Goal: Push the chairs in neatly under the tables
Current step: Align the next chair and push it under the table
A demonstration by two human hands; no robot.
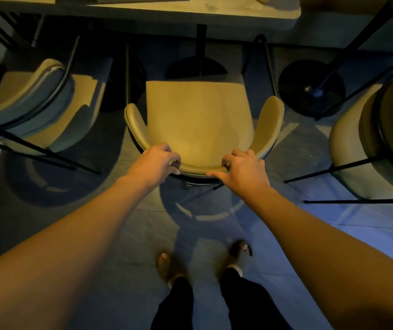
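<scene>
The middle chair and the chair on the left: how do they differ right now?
The middle chair faces the table squarely; the left chair is turned at an angle. The left hand and right hand grip the middle chair's backrest; nobody touches the left chair. Both have tan cushions, curved backs and thin dark legs.

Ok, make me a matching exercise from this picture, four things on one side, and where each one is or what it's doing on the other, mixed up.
Things:
1. middle chair
2. left hand
3. table post
4. feet

Places or states:
A. on the floor at the bottom, in sandals
B. black, upright beyond the seat, under the table
C. gripped by both hands at its backrest
D. curled over the backrest's left part

Pairs: 1-C, 2-D, 3-B, 4-A. The right hand grips the backrest's right part.
</scene>
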